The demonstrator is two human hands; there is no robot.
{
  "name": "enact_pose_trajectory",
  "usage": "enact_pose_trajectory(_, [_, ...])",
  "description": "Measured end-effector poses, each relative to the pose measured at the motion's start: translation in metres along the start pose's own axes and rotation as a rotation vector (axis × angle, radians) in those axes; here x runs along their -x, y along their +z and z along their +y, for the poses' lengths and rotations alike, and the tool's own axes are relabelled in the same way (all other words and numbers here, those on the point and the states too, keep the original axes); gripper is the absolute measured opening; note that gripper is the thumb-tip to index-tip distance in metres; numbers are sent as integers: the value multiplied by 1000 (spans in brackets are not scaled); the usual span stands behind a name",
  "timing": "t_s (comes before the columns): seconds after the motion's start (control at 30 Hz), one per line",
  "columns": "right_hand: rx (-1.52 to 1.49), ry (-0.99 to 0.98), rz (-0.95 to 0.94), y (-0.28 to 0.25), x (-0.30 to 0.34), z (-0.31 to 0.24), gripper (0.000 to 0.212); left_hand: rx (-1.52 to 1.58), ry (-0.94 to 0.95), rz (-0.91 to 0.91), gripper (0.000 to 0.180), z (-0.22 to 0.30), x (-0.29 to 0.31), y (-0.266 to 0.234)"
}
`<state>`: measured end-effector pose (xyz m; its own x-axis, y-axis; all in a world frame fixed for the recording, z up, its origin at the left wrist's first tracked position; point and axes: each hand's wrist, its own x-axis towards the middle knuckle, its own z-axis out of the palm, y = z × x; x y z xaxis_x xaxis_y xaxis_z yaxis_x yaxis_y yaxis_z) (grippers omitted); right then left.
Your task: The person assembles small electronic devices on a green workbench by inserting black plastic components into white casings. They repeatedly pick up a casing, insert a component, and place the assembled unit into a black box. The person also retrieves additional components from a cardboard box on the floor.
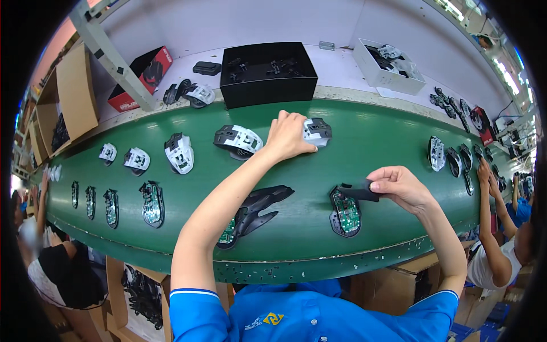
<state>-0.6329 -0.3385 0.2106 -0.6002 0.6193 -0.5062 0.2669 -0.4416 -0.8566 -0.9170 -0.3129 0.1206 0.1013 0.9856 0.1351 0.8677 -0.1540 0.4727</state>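
Note:
My left hand [289, 137] is closed around the left side of a white and black mouse shell [319, 132] on the green conveyor belt; the palm hides part of it. Between thumb and fingers, my right hand [403, 188] pinches a small black plastic piece [360, 192]. That piece overlaps the top of a mouse base [346, 216] with a green circuit board. Black curved plastic parts [261, 206] lie by my left forearm, which partly covers them and another circuit-board base [227, 235]. Just left of my left hand rests another mouse shell [239, 140].
More shells [180, 154] and circuit-board bases [152, 204] sit along the belt's left half. Behind it stand a black box [268, 91] of small parts and a white box [393, 74]. Several mouse parts [436, 154] lie at right, near a co-worker's arms [491, 194].

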Motion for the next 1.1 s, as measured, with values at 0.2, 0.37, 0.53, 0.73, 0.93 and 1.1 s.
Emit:
enact_pose_trajectory(0.2, [155, -305, 32, 29, 21, -21, 14, 672, -126, -18, 72, 50, 31, -35])
enact_pose_trajectory(0.37, [222, -415, -65, 53, 44, -42, 14, 1416, -406, -402, 75, 86, 103, -76])
enact_pose_trajectory(0.53, [418, -527, -71, 82, 46, -44, 19, 1439, -490, -438, 89, 97, 147, -96])
enact_pose_trajectory(0.73, [681, -670, -85, 104, 51, -48, 21, 1380, -184, -423, 115, 87, 175, -119])
enact_pose_trajectory(0.93, [772, -757, -91, 126, 52, -48, 22, 1225, -35, -304, 112, 82, 191, -113])
enact_pose_trajectory(1.1, [760, -763, -79, 133, 52, -47, 22, 1097, -26, -203, 108, 81, 200, -111])
